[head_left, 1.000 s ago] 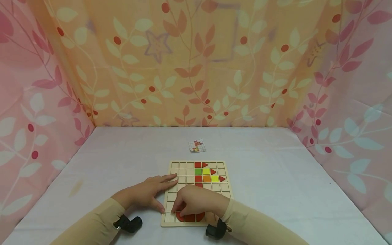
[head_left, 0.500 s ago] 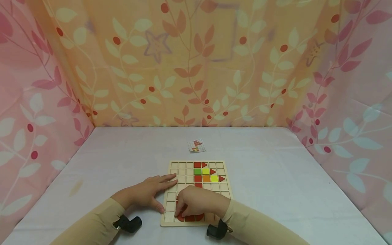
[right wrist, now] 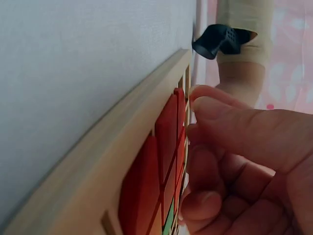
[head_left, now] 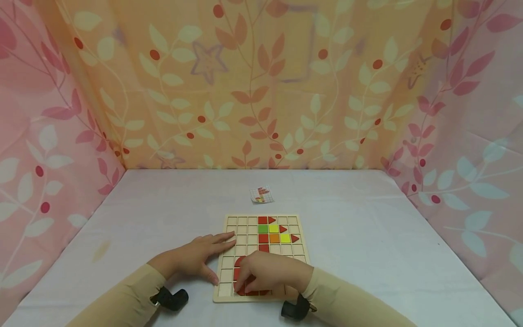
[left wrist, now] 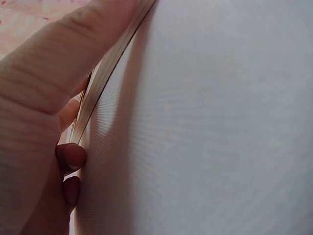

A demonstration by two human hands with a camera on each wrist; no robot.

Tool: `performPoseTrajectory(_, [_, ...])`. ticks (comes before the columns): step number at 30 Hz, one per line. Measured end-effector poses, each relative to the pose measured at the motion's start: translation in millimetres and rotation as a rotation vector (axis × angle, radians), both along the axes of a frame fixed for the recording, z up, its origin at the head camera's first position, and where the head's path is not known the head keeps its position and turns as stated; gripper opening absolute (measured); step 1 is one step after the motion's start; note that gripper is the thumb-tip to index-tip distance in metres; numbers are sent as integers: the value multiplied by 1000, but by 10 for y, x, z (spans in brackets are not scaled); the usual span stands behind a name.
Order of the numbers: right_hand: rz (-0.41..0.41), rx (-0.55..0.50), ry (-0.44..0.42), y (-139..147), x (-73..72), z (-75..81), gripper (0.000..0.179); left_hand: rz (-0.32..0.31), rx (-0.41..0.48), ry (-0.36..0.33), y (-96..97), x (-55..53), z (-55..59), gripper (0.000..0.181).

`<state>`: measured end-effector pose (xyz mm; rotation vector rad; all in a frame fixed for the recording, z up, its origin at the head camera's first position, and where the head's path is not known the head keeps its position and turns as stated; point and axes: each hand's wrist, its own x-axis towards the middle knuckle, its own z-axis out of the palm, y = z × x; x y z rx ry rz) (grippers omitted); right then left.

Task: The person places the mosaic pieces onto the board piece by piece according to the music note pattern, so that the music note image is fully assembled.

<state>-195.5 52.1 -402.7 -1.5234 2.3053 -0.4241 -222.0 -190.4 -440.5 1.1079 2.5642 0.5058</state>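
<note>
A wooden grid board (head_left: 223, 298) with coloured tiles lies before me on the table. My left hand (head_left: 192, 256) rests at its left edge, fingers spread over the rim and thumb (left wrist: 73, 49) against the side. My right hand (head_left: 265, 274) is over the lower left cells, index finger and thumb bent around a rounded red tile (head_left: 241, 289) in the bottom row. In the right wrist view, the thumb (right wrist: 220, 110) and index tip meet at the far edge of the red tiles (right wrist: 168, 117). My right palm hides part of the board.
Red, green (head_left: 263, 229), yellow (head_left: 273, 229) and orange (head_left: 274, 238) squares, with red triangles (head_left: 294, 238), fill cells on the upper right. A small pattern card (head_left: 261, 194) lies behind the board on the white tabletop (head_left: 367, 227). Patterned curtains (head_left: 261, 91) enclose the table.
My right hand has shifted slightly right and down, showing more red tiles in the left columns. Its fingertips stay at the rounded red tile. My left hand holds still on the board's edge.
</note>
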Motion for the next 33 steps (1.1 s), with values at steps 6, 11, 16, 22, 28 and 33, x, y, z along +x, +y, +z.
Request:
performPoseTrajectory(6, [2, 32, 3, -44, 20, -12, 13, -8, 7, 9, -3, -21, -21, 96])
performPoseTrajectory(11, [5, 49, -2, -33, 23, -6, 12, -17, 18, 12, -7, -22, -32, 96])
performPoseTrajectory(16, [19, 24, -44, 18, -2, 17, 13, -21, 21, 9, -3, -22, -36, 96])
performPoseTrajectory(22, [-139, -69, -138, 243, -148, 114, 13, -19, -3, 9, 23, -36, -20, 97])
performPoseTrajectory(28, [-311, -141, -99, 586, -395, 259, 10, -1, -68, -28, 30, -55, 60, 100])
performPoseTrajectory(33, [-476, -178, 50, 955, -588, 383, 12, 75, -100, -27, -44, -116, 206, 94])
